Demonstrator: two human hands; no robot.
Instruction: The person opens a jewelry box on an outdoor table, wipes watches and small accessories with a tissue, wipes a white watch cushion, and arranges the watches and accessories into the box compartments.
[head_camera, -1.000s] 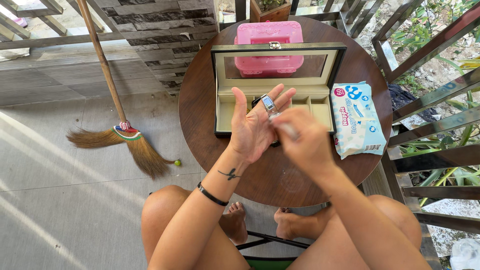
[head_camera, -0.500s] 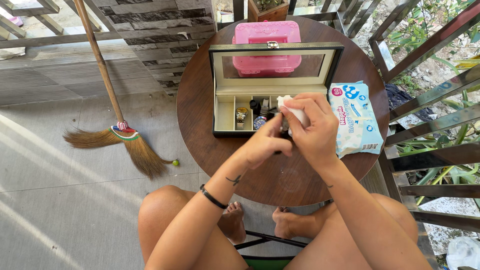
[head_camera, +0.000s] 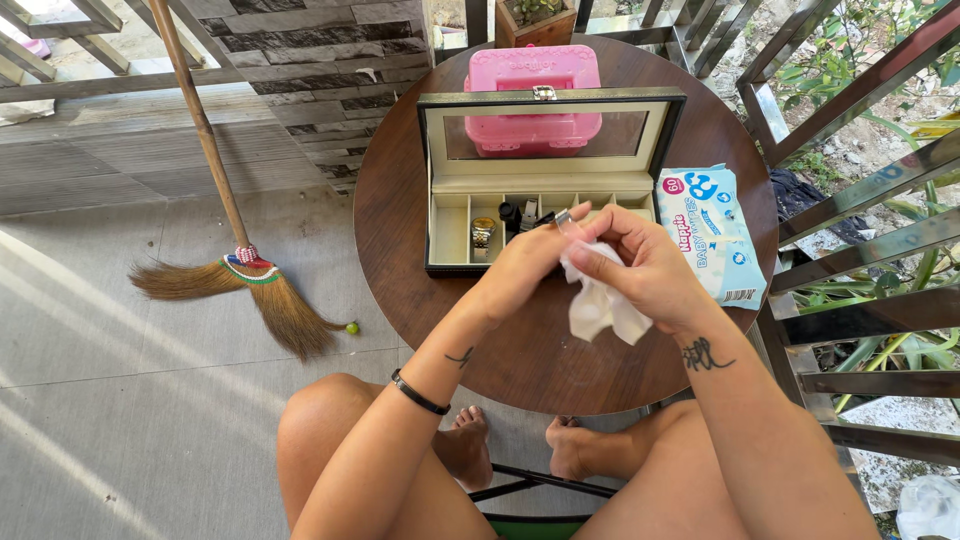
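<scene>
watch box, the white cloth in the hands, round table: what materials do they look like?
Watch box: looks like dark leatherette outside, cream fabric-like lining, clear glass or acrylic lid pane; the pink case shows through it.
White wipe: soft nonwoven or tissue, judging by its limp crumpled folds; right hand holds it.
Round table: dark brown wood or wood-look laminate, faint grain, low sheen.

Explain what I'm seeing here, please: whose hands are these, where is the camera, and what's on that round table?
There is no machine: the one view comes from a camera on a seated person's head, looking down at their own bare hands and knees. The left hand pinches a small dark item with a metal part, too small to identify, and the right hand holds a white wipe against it. On the round wooden table sit an open compartment box holding watches, a pink case behind it, and a pack of wipes. A broom leans at left.
</scene>
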